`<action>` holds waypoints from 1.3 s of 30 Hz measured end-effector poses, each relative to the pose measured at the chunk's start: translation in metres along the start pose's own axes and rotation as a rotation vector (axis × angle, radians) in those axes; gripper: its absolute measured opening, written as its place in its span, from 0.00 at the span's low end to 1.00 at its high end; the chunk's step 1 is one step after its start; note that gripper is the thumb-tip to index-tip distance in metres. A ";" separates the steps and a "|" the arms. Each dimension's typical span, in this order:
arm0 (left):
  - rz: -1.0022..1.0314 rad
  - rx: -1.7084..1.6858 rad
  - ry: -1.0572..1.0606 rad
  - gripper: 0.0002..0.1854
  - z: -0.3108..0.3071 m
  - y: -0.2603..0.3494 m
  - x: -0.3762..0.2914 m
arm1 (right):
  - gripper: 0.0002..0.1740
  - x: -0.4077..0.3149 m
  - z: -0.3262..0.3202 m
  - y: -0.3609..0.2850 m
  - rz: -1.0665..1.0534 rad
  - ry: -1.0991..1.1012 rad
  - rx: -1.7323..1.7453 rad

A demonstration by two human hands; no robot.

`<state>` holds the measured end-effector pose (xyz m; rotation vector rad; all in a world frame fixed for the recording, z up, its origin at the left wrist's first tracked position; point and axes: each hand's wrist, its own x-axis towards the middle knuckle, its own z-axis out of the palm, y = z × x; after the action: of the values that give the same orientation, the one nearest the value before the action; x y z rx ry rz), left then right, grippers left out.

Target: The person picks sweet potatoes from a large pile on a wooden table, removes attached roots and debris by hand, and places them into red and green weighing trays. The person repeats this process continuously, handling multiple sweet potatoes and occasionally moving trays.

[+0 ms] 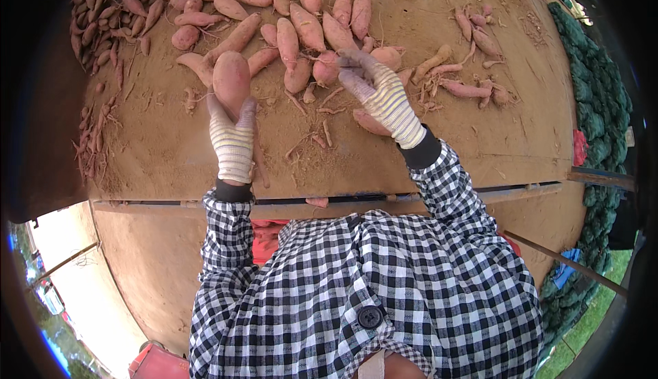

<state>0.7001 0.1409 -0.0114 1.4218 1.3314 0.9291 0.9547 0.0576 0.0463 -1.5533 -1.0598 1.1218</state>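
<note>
My left hand [231,137], in a striped knit glove with a dirt-stained palm, holds a large oval sweet potato [232,80] upright above the soil-covered surface. To its right, my right hand [383,91], gloved the same way, has bent fingers beside a round sweet potato [326,68]; whether its fingertips grip a thin root there, I cannot tell. Beneath the right palm lies another sweet potato [371,122]. Many pinkish sweet potatoes of mixed shapes, such as a long one [287,43], are spread beyond both hands.
A dense pile of sweet potatoes [110,14] covers the far left. Small roots [95,137] lie nearer on that side, and thin, crooked ones [465,89] on the right. Filled green mesh sacks [591,91] line the right edge. A slotted metal bar [360,207] crosses close to my body.
</note>
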 end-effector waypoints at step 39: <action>0.284 0.901 -0.457 0.35 0.327 0.080 0.268 | 0.60 -0.146 -0.048 0.048 0.100 0.532 1.132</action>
<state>1.0666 0.3644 -0.0412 2.3772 1.2459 0.0878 0.9755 -0.1012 0.0342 -0.8638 0.0791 0.9922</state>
